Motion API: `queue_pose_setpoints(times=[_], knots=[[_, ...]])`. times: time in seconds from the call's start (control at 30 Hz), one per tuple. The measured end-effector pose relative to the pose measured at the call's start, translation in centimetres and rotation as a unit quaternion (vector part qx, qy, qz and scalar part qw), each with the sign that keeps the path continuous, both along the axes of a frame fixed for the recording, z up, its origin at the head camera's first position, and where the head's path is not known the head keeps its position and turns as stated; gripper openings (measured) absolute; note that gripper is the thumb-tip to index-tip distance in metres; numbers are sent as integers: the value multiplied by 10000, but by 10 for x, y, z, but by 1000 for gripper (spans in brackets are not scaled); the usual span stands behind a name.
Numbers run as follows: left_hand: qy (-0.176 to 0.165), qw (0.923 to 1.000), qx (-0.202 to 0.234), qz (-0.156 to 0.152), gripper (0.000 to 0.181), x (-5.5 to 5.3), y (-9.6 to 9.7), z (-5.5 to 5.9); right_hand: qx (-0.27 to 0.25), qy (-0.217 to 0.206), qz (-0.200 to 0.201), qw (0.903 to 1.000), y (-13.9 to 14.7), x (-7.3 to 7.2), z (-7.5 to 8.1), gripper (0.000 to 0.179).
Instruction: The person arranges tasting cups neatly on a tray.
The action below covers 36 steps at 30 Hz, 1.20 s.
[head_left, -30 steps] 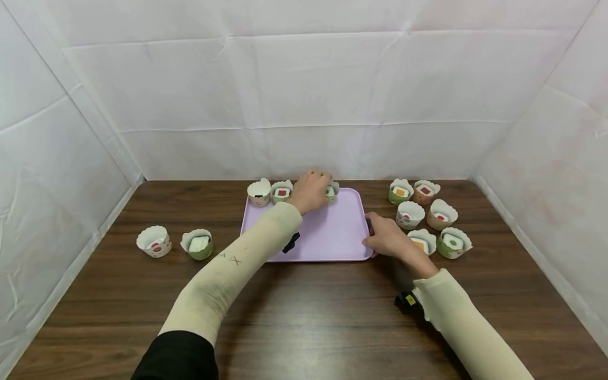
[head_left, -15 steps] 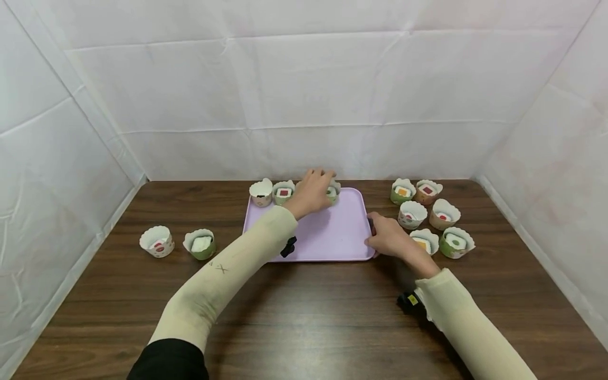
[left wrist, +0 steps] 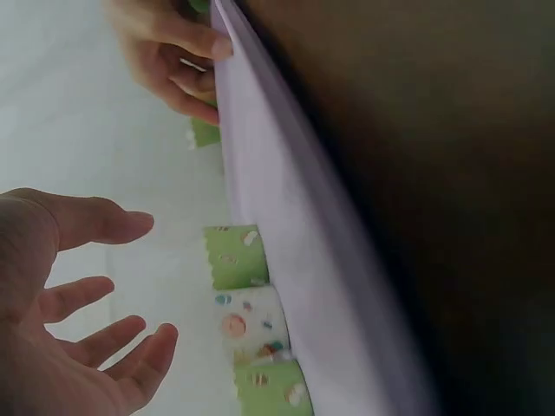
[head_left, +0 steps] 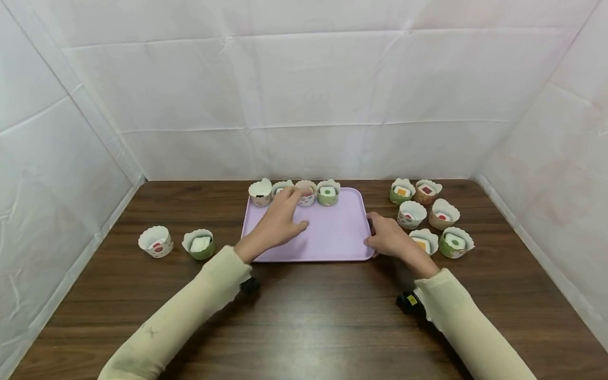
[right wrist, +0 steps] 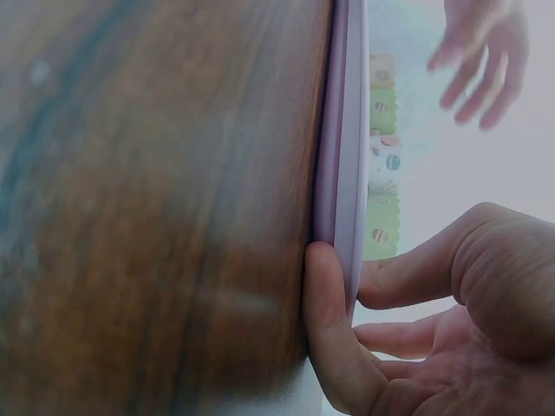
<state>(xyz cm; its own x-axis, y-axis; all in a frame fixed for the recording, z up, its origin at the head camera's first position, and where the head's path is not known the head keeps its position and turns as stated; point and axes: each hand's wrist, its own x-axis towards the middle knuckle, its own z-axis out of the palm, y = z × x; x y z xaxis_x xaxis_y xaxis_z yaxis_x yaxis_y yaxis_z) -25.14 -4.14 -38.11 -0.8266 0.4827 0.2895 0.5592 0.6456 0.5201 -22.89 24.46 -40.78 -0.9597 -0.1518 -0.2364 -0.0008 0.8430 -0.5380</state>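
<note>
A light purple tray (head_left: 334, 232) lies on the dark wood table, with a row of paper cake cups along its far edge. From left to right these are a pale cup (head_left: 260, 193), a green cup partly hidden by fingers, a white patterned cup (head_left: 307, 198) and a green cup (head_left: 327, 193) with a white piece inside. My left hand (head_left: 277, 221) hovers over the tray's left half, fingers spread and holding nothing. At the right rim, my right hand (head_left: 390, 236) pinches the tray; the right wrist view shows the thumb (right wrist: 403, 282) and a finger on opposite sides of the rim.
Right of the tray stand several filled paper cups, among them a green one (head_left: 455, 243) and a white one (head_left: 411, 215). On the left are a white cup (head_left: 155, 241) and a green cup (head_left: 199, 244). White sheeting (head_left: 304, 95) encloses the table's back and sides.
My left hand has drawn back from the row of cups, toward me and leftward, with its fingers spreading. The white patterned cup now shows. My right hand keeps its grip on the tray.
</note>
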Motion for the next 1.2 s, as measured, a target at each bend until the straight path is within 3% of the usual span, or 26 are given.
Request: queue_pose_setpoints(times=[0.17,0.33,0.57,0.87,1.0,1.2], knots=[[212,9990,382,134,65,27,-35,1,15,-18,-4,10000,0,-1,1,72],[428,9957,724,382,64,40,-68,1,-11,-5,35,10000,0,-3,1,73],[561,9915,870,791,59,40,-115,-3,-32,42,45,10000,3,-3,-1,72],[510,9798,1112,1583,55,42,-174,11,-62,40,48,10000,1,-1,0,71],[323,9778,980,1823,56,43,-201,16,-70,-13,54,10000,0,0,-1,72],[-63,9776,585,2021,62,37,-231,12,-90,16,23,10000,-1,1,-2,71]])
